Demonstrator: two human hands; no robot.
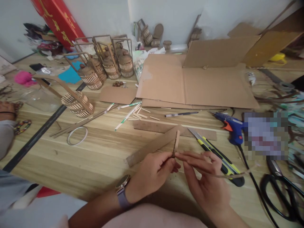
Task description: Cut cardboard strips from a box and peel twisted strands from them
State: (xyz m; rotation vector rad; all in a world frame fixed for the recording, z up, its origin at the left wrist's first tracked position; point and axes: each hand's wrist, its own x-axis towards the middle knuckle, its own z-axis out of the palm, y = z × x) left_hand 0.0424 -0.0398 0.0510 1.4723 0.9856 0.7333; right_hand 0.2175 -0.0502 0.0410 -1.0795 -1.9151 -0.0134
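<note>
Low at the centre, my left hand (152, 174) pinches a narrow piece of corrugated cardboard (176, 141), which stands up from the fingertips with its ribbed edge showing. Close on its right, my right hand (207, 180) is closed on a thin brown strip (228, 175), whose tail runs out to the right. The fingertips of both hands nearly meet at the base of the cardboard piece. Behind them a longer cardboard strip (152, 145) lies slanted on the table. A yellow and black utility knife (216, 155) rests beyond my right hand, its blade out.
A blue glue gun (232, 125) and black-handled scissors (282, 193) lie at the right. Large cardboard sheets (163, 82) cover the back. Several small lidded baskets (110, 66) and one without a lid (78, 103) stand at the left. Another person's arm (6, 126) shows at the left edge.
</note>
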